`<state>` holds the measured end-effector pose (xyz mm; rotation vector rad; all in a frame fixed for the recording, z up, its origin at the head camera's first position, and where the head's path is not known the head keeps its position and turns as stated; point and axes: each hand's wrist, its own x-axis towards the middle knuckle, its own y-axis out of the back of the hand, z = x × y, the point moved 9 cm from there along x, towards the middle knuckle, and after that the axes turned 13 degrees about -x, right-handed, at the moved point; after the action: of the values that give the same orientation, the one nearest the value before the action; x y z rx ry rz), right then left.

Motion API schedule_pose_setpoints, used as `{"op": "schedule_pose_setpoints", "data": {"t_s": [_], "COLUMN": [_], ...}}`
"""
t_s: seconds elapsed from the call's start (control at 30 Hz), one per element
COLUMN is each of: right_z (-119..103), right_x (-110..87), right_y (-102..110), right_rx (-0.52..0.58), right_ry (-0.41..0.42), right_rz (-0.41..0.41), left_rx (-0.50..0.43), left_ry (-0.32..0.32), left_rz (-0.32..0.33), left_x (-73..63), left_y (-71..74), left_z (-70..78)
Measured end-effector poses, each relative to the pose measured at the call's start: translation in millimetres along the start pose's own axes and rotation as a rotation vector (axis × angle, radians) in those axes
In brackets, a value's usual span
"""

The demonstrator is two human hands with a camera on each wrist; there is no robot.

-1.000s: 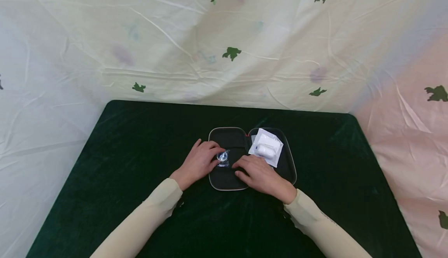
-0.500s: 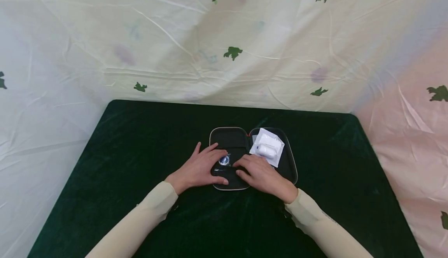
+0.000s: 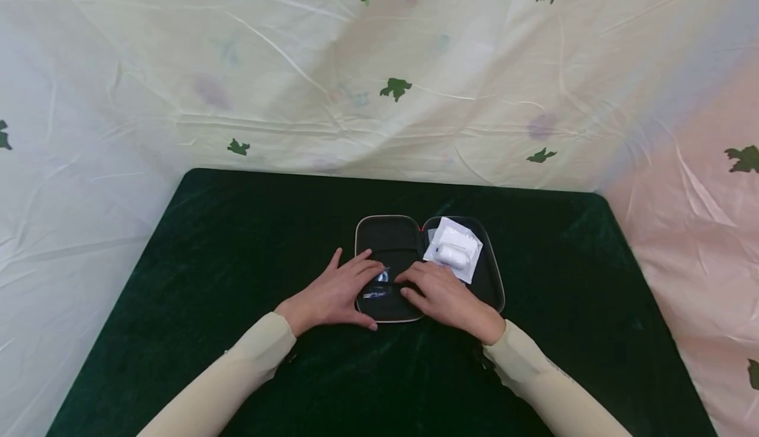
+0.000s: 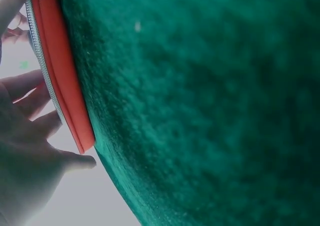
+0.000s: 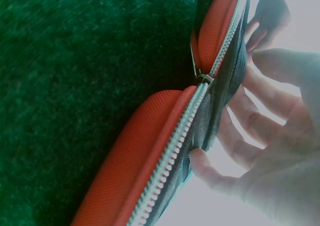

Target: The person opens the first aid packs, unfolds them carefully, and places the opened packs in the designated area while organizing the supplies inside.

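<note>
A zippered case [image 3: 385,231], black inside and orange outside, lies unfolded on the dark green cloth. My left hand [image 3: 333,290] reaches over the case's left half with fingers spread, its fingertips on a small shiny clear packet [image 3: 383,276]. Part of the packet shows below a dark pocket edge [image 3: 388,284]. My right hand [image 3: 446,295] rests over the middle of the case, its fingers bent down at that edge; I cannot tell whether they pinch it. In the right wrist view, its fingertips meet the black lining [image 5: 204,123].
White packets [image 3: 471,262] and a white roll [image 3: 452,255] sit in the case's right half. A metal zipper [image 5: 170,156] runs along the orange rim. The green cloth [image 3: 267,226] covers the table, with pale leaf-patterned fabric [image 3: 296,61] hanging behind it.
My left hand has gone from pinching the packet to spread fingers laid on it, thumb moved nearer me. The packet has slid down toward me, partly under the pocket edge. The right hand stays put.
</note>
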<state>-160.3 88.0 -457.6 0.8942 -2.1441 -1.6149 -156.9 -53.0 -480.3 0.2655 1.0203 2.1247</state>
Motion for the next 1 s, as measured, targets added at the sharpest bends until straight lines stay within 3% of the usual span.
{"op": "schedule_pose_setpoints", "data": {"t_s": [0.6,1.0], "right_z": [1.5,1.2], "right_x": [-2.2,-2.0], "right_y": [-2.2,-1.7], "right_rx": [0.027,0.024], "right_ry": [0.002,0.005], "right_rz": [-0.006,0.001], "left_rx": [-0.173,-0.202], "left_ry": [0.009,0.044], "left_rz": [0.009,-0.024], "left_x": [-2.3,-1.7], "left_y": [-2.0,-4.8], "left_z": [-1.3,-2.9]}}
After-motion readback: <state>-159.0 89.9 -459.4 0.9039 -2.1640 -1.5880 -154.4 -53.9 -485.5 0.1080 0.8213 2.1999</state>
